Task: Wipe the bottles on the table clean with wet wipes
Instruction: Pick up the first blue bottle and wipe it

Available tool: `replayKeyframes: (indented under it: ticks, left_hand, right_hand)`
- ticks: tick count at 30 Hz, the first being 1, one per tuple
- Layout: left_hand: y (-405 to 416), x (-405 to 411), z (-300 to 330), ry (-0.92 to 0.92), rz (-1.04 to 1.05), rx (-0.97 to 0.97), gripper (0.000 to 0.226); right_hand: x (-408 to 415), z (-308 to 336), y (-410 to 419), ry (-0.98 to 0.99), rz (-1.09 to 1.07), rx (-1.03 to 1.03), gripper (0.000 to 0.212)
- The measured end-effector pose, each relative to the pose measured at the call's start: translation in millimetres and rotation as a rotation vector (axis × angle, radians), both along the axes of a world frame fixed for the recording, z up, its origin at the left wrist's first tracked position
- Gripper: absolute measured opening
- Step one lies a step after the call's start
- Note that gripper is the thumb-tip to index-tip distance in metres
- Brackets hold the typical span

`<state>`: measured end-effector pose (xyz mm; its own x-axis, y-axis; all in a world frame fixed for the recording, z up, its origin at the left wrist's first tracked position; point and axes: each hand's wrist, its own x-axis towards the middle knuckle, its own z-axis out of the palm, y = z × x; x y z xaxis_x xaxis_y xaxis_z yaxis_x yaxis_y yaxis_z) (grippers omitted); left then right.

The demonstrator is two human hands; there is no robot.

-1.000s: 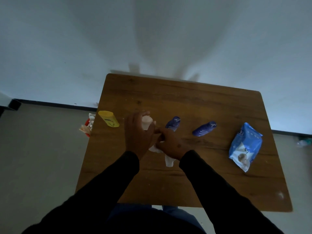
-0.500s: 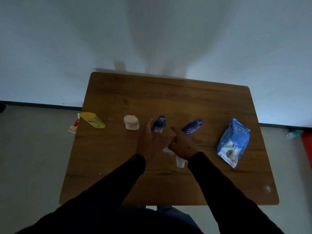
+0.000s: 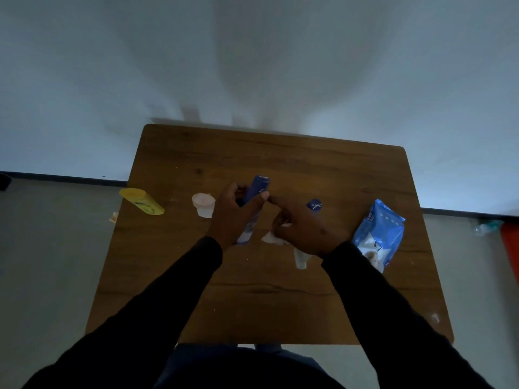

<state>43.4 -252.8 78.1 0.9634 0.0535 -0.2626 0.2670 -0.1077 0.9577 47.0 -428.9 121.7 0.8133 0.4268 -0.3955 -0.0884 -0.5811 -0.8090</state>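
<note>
My left hand (image 3: 234,213) grips a blue bottle (image 3: 257,188) with a pale lower end, lifted and tilted over the wooden table (image 3: 280,290). My right hand (image 3: 304,230) holds a crumpled white wet wipe (image 3: 273,237) just right of that bottle, with an end of the wipe hanging below the wrist. A second blue bottle (image 3: 315,205) stands behind my right hand, mostly hidden. A small pale pink bottle (image 3: 204,204) stands left of my left hand. A yellow bottle (image 3: 142,204) lies at the table's left edge.
A blue wet wipes pack (image 3: 379,234) lies at the table's right side. A wall stands close behind the table. Small litter lies on the floor to the left (image 3: 113,217) and right (image 3: 487,226). A red object (image 3: 511,248) shows at the right border.
My left hand has let go of the pink bottle, moved right and picked up the nearer blue bottle. My right hand kept the wipe and stayed beside it.
</note>
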Motion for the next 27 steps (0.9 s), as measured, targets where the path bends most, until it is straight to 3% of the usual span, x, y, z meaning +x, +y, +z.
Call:
replayKeyframes:
  ticks: [6, 9, 12, 21, 27]
  left_hand:
    - [-21, -22, 89, 0.094, -0.042, -0.487, 0.022]
    - [-42, -36, 120, 0.200, -0.069, -0.643, 0.056]
    - [-60, -46, 137, 0.223, -0.119, -0.762, 0.071]
    - [-101, -76, 161, 0.213, -0.154, -0.825, 0.058]
    - [-116, -87, 173, 0.105, -0.043, -0.762, 0.051]
  right_hand:
    - [-16, 69, -37, -0.322, -0.290, 0.279, 0.044]
    - [-23, 94, -42, -0.566, -0.383, 0.299, 0.024]
    - [-31, 110, -49, -0.776, -0.370, 0.257, 0.018]
    - [-53, 137, -66, -1.084, -0.254, 0.177, 0.013]
    - [-77, 134, -77, -1.083, -0.157, 0.177, 0.011]
